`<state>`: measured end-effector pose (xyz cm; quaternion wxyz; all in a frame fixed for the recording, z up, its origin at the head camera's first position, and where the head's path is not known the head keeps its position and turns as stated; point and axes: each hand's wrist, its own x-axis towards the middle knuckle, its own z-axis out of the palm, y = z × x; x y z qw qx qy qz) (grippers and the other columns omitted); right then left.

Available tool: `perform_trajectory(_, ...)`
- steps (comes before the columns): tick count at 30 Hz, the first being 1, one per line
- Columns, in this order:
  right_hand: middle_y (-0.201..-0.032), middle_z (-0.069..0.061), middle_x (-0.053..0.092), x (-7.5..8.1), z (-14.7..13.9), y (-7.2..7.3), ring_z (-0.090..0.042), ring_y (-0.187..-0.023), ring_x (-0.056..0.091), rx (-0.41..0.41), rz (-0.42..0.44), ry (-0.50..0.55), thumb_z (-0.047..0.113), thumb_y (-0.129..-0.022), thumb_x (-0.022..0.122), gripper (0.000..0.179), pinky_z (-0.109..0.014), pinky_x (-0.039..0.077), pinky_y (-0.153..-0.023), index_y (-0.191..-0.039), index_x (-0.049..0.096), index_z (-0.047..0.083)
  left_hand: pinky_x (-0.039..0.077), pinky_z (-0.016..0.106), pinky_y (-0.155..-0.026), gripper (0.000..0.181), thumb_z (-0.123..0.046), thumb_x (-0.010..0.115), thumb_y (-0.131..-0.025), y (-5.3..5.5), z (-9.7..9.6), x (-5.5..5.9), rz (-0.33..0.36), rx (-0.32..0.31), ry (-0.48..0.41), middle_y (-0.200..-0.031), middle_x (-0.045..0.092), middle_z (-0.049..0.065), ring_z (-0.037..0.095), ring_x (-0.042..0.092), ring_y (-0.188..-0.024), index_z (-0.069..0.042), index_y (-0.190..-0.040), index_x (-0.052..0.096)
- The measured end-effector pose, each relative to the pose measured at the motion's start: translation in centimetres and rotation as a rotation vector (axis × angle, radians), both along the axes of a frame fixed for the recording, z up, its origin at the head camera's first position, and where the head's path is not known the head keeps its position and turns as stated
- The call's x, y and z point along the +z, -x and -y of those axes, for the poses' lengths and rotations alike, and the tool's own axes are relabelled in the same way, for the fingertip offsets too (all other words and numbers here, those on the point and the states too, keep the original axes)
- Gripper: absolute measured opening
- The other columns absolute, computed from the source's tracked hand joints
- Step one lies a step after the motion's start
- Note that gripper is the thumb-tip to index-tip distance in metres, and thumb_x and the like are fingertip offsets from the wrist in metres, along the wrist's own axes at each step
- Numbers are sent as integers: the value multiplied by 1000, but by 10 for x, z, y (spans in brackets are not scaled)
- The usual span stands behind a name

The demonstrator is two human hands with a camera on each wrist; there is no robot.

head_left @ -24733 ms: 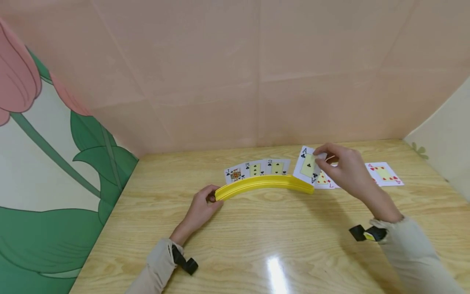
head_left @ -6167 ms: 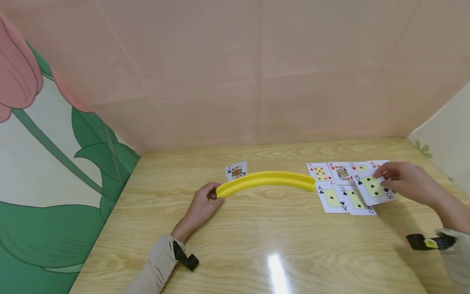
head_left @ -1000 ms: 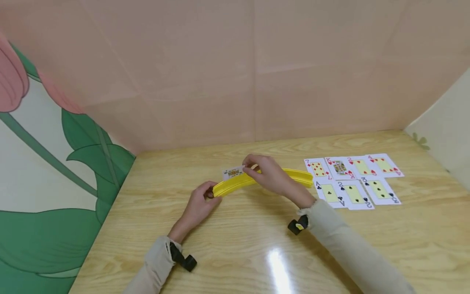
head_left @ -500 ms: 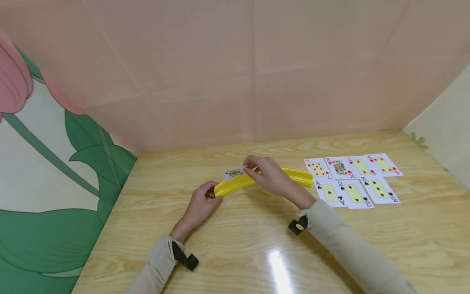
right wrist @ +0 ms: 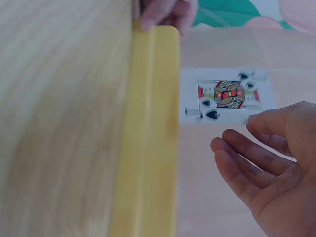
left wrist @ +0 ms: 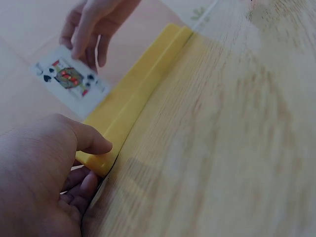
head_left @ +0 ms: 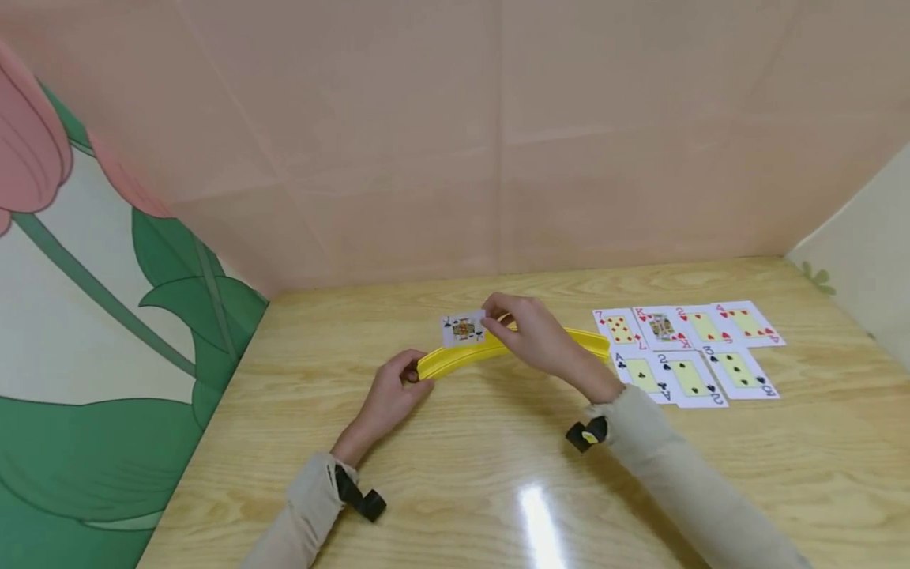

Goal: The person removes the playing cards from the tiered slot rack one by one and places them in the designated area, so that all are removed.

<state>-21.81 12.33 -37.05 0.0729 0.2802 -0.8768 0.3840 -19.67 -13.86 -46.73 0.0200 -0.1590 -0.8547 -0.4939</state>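
My left hand grips the left end of a curved yellow playing-card holder, thumb on its front face in the left wrist view. A jack of spades stands over the holder's left part. Thumb and index finger of my right hand pinch that playing card by its right edge. In the right wrist view the jack shows its face, while the other fingers of the right hand are spread apart from it. Whether the card's lower edge still sits in the slot, I cannot tell.
Right of the holder, playing cards lie face up in two rows on the wooden table. Above are red ones, including a king of hearts; below, black ones, including an ace of clubs. A draped wall closes the back.
Several black cards once in the holder now lie in the lower row at right. Within the last second, my right hand has tipped the jack of spades more upright and lifted it slightly.
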Motion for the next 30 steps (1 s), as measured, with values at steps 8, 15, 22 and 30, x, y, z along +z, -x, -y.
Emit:
perform_trajectory(8, -94, -10, 71, 14, -14, -1, -19, -85, 67, -34, 15, 23, 12, -99, 62, 11, -37, 57, -79, -104, 65, 3, 50, 31, -78, 33, -4, 74, -87, -1, 0, 0, 0, 14, 16, -104, 65, 1, 15, 57, -88, -10, -119, 66)
perform_trajectory(15, -91, -10, 71, 15, -16, -2, -24, -83, 68, -20, 12, 66, 14, -100, 60, 12, -38, 56, -79, -103, 64, 2, 50, 32, -78, 33, -4, 74, -87, -1, -1, 2, 7, 14, 12, -103, 65, 0, 15, 57, -87, -11, -118, 66)
perform_trajectory(22, -87, -8, 70, 19, -16, -3, -20, -79, 67, -48, -22, 88, 10, -99, 61, 8, -37, 56, -73, -102, 63, 3, 50, 30, -77, 33, -5, 74, -87, 0, 0, 0, -6, 13, 14, -102, 65, 0, 15, 57, -86, -11, -118, 67)
perform_trajectory(30, -80, -4, 69, 25, -18, -5, -14, -69, 62, -96, -134, 116, 3, -96, 61, 45, -34, 54, -67, -137, 43, 7, 50, 30, -76, 32, -4, 74, -87, -1, 1, 1, -16, 3, 9, -102, 65, 0, 15, 57, -85, -10, -117, 67)
